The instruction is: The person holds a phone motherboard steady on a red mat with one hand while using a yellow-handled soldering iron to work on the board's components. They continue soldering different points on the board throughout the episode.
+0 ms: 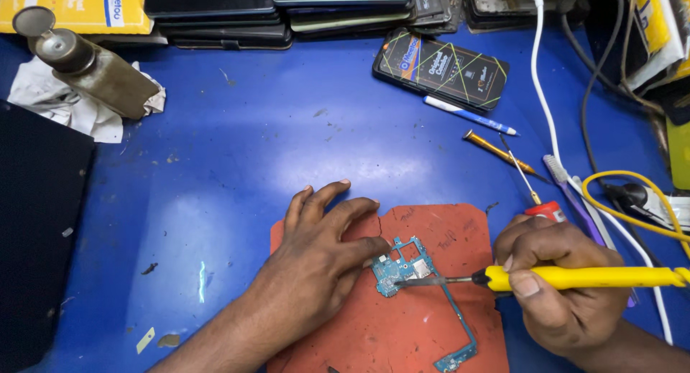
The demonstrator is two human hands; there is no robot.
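Left hand [316, 254] spread flat, fingers open, pressing the edge of a blue circuit board [402, 269] on a red mat [431, 229]. Right hand [557, 287] closed around a yellow soldering iron [582, 277], tip apparently touching the board between both hands. Beyond the right hand: screwdrivers [499, 152], pen [467, 116], phone [440, 69] on the blue table [215, 164].
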